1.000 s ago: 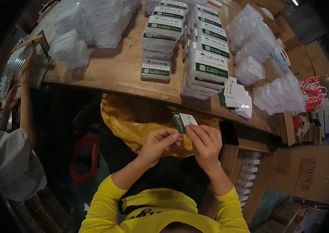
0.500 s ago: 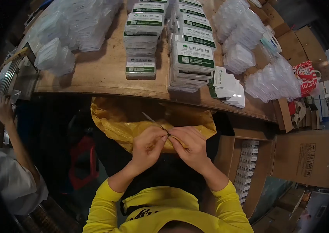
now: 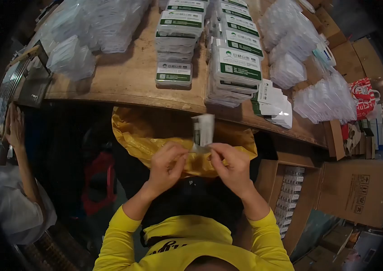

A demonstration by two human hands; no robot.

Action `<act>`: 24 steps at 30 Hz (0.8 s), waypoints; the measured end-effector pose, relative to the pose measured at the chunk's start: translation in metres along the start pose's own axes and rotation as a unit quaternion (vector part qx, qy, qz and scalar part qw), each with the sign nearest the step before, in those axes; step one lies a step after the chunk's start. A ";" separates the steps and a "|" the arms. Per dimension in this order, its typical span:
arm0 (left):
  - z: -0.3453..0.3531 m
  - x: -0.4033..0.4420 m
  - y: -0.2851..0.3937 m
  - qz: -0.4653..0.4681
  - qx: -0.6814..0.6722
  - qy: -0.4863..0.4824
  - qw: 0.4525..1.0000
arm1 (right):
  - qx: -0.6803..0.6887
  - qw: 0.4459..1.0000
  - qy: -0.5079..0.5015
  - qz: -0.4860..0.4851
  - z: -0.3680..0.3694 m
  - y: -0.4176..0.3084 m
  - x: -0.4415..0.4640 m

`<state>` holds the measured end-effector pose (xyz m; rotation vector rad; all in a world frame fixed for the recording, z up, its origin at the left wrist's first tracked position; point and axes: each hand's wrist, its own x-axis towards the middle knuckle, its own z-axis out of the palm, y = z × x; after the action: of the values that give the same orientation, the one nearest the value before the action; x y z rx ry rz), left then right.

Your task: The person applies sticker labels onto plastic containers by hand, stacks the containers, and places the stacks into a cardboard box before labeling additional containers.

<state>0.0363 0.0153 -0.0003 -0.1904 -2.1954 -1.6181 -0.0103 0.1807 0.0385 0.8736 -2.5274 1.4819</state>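
Observation:
A small white-and-grey flat packet [image 3: 204, 131] with dark print stands up between my hands, blurred by motion. My left hand [image 3: 168, 166] pinches at its lower left corner, thumb and finger pressed together. At the lower right, my right hand [image 3: 232, 168] grips it between thumb and forefinger. Beneath both hands, a yellow plastic bag [image 3: 139, 142] gapes open across my lap below the table edge. What lies inside the bag is too dark to make out.
On the wooden table [image 3: 128, 88] stand stacked clear boxes with green-and-white labels [image 3: 239, 63], loose white cards [image 3: 275, 108] and clear plastic cases [image 3: 72, 58]. An open carton [image 3: 268, 180] of small boxes sits at right. Another person's hand [image 3: 15, 126] is at far left.
The thin item, seen nearly edge-on before, now shows its face upright. My hands have moved apart from each other. The view has shifted slightly, and the other person's hand is placed differently.

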 end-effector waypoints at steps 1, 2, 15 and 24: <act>-0.004 -0.002 -0.015 -0.040 0.044 0.007 0.998 | 0.028 0.998 0.008 0.058 -0.003 0.002 0.000; -0.009 -0.006 -0.035 -0.081 0.088 0.014 0.993 | 0.036 0.995 0.014 0.087 -0.006 0.003 0.001; -0.225 0.144 0.000 0.200 0.633 0.160 0.730 | 0.050 0.997 -0.043 -0.031 0.005 0.000 0.007; -0.298 0.172 -0.036 -0.081 0.363 -0.040 0.927 | 0.114 0.991 -0.050 0.056 0.005 -0.006 0.001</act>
<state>-0.0615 -0.2982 0.1096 0.1482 -2.7632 -0.7699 -0.0074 0.1737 0.0404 0.8675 -2.5513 1.8350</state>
